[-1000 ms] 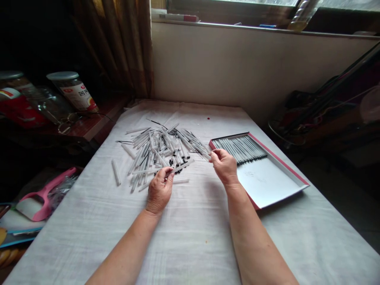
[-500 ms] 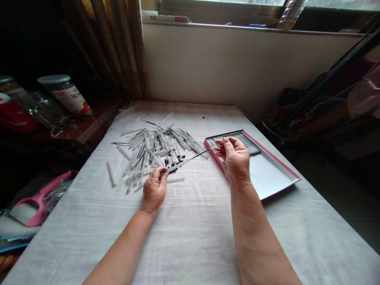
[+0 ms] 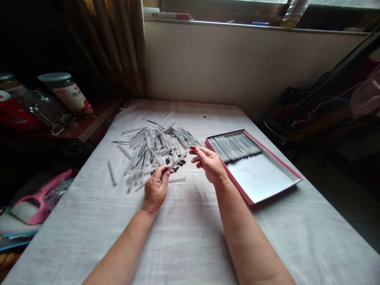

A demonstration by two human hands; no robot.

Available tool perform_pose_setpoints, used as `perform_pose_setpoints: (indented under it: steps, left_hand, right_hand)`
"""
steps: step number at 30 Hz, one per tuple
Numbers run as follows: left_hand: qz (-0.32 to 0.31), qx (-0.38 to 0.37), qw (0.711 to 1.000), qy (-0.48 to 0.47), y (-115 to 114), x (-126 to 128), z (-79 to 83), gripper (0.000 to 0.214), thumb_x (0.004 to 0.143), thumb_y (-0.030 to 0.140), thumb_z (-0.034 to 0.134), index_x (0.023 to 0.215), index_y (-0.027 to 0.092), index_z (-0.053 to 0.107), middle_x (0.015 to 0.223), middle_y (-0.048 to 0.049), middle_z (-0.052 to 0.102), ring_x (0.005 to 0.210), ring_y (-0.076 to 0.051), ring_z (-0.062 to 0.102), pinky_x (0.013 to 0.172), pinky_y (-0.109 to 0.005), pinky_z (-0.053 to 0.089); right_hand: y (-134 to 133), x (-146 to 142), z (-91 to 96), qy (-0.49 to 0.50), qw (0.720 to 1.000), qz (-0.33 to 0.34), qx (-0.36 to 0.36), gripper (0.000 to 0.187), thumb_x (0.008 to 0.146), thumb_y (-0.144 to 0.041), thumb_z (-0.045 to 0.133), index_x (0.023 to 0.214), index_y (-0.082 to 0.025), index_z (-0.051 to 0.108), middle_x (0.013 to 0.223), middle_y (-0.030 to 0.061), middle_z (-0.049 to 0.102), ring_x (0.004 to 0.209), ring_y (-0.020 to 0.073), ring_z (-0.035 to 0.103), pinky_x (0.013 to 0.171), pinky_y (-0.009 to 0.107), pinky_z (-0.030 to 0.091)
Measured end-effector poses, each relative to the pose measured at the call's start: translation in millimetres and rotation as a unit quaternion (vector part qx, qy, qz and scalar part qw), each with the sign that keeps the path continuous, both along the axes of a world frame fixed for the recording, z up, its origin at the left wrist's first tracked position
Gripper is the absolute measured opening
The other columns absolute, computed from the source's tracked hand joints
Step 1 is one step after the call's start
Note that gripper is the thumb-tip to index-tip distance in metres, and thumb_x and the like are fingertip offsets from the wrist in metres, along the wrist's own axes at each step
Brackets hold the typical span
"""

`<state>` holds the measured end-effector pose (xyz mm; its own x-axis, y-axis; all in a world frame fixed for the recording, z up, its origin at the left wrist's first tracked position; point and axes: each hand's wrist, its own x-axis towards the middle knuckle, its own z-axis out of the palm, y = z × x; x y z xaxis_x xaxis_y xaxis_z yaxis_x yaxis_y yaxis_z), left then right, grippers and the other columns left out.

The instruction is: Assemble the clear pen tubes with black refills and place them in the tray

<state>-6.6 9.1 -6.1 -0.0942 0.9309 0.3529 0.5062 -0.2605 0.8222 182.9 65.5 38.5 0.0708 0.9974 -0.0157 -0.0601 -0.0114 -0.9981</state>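
My left hand is closed around a translucent pen barrel, which slants up to the right. At the barrel's far end, my right hand pinches with thumb and forefinger; the end of the ink refill there is mostly hidden by the fingers. Beyond my left hand lies a loose pile of clear pen barrels and dark refills, with several small black plugs at its near right side. To the right, a shallow red-edged box holds a row of pens with black ends.
A white cloth covers the table. One barrel lies apart on the left. A lidded jar and glasses stand on a dark side surface, above a pink-handled object. The wall and windowsill bound the far side.
My right hand has moved left and down toward my left hand, and the dark refill that stretched between them has gone into the barrel. My left hand has barely moved.
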Motion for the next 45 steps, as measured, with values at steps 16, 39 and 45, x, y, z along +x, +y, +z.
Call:
perform_pose_setpoints:
  steps: [16,39,45]
  left_hand:
    - [0.025,0.001,1.0,-0.016,5.2,-1.0,-6.9,0.02,0.09,0.031,0.05,0.103,0.02,0.062,0.087,-0.0049,0.075,0.078,-0.018,0.071,0.073,-0.029,0.055]
    - [-0.06,0.104,0.977,0.176,-3.6,2.2,-4.2,0.019,0.093,0.025,0.049,0.104,0.021,0.063,0.094,-0.0055,0.073,0.089,-0.02,0.068,0.084,-0.032,0.052]
    - [-0.064,0.115,0.974,0.182,-3.8,3.1,-2.8,0.019,0.092,0.024,0.05,0.104,0.02,0.064,0.093,-0.0055,0.073,0.087,-0.019,0.068,0.081,-0.032,0.052]
  right_hand:
    - [35.1,-8.1,-23.2,-0.555,0.828,0.047,0.065,0.017,0.083,-0.019,0.056,0.092,-0.019,0.07,0.096,0.0097,0.072,0.086,0.0218,0.065,0.078,0.03,0.046]
    - [-52.0,12.1,-24.5,0.115,0.99,-0.077,-0.036,0.027,0.061,-0.035,0.077,0.082,-0.019,0.071,0.07,-0.0002,0.067,0.056,0.0103,0.055,0.046,0.021,0.037]
    - [-53.2,14.8,-25.2,0.077,0.994,-0.074,-0.024,0.026,0.062,-0.035,0.075,0.083,-0.019,0.071,0.071,0.0009,0.068,0.057,0.0115,0.057,0.045,0.021,0.038]
